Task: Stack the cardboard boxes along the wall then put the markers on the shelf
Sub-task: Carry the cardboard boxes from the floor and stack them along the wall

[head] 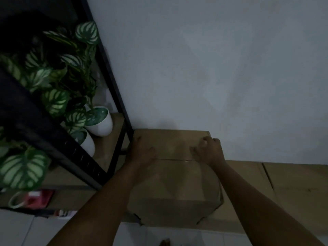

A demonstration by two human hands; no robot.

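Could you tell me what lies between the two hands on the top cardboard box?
In the head view, only bare brown cardboard box top with its taped seam lies between the left hand and right hand.

The cardboard box [174, 176] is plain dull brown, as is the lower box [294, 190] at 4 o'clock. Plant leaves [53, 102] at 9 o'clock are dark green with pale stripes, in white pots [102, 125]. The shelf frame [113, 82] is black, the wall [213, 68] grey-white.
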